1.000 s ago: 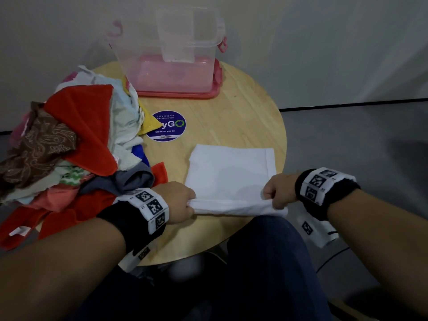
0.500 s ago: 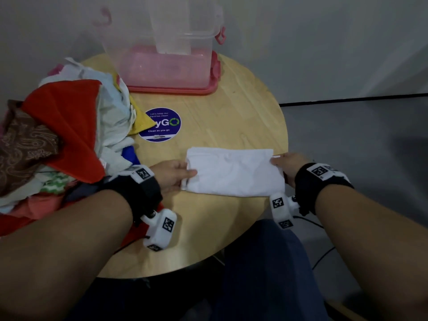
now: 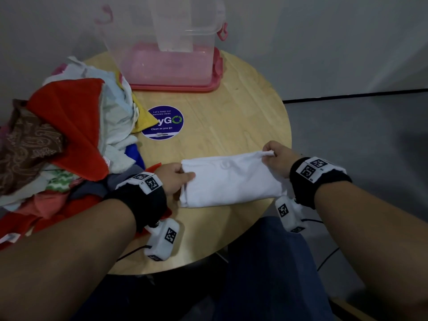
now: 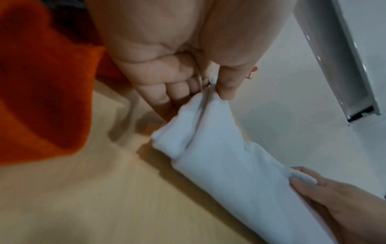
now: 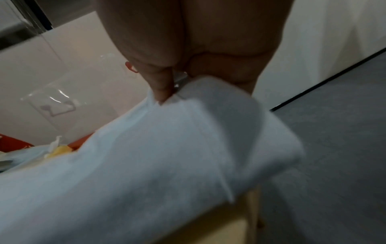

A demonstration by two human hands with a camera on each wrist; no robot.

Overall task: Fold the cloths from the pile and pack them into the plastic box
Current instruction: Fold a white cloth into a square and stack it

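Head view: the round table (image 3: 231, 107) bears the cloth pile (image 3: 69, 140) and plastic box (image 3: 171, 61). The folded white cloth (image 3: 231, 179) stretches between the left hand (image 3: 171, 179) and right hand (image 3: 278, 158), each pinching an end, apparently lifted slightly.

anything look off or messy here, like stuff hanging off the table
Mostly tidy. The cloth pile sprawls past the left edge of the round table, with red pieces drooping over it. The white cloth, pinched by the left hand and right hand, overhangs the table's right edge. The plastic box stands upright.
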